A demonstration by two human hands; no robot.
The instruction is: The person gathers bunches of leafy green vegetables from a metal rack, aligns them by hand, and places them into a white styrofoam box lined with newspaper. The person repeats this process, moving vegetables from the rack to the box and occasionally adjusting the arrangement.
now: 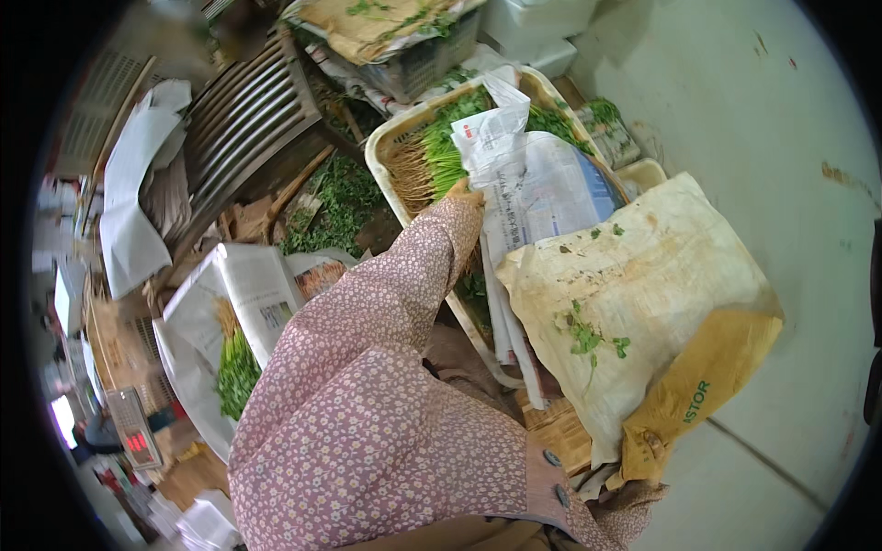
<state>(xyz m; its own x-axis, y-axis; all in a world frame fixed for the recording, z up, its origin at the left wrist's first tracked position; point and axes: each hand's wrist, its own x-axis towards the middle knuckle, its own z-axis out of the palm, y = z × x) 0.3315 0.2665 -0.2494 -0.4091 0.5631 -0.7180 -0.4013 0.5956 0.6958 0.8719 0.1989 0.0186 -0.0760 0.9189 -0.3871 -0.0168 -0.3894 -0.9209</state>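
My left arm, in a floral sleeve, reaches to a cream plastic crate. At the newspaper's left edge, my left hand looks closed on it, most of its fingers hidden. The newspaper partly covers bundled leafy greens, whose pale stems and brown roots lie uncovered at the left. My right hand, low at the right, is mostly hidden in the yellow end of a stained whitish sack and seems closed on it. A few loose green sprigs rest on the sack.
At the left, a newspaper wrap holds another bunch of greens. Loose leaves lie beside a slatted metal rack. A dark crate and white foam boxes stand behind; a scale display glows red.
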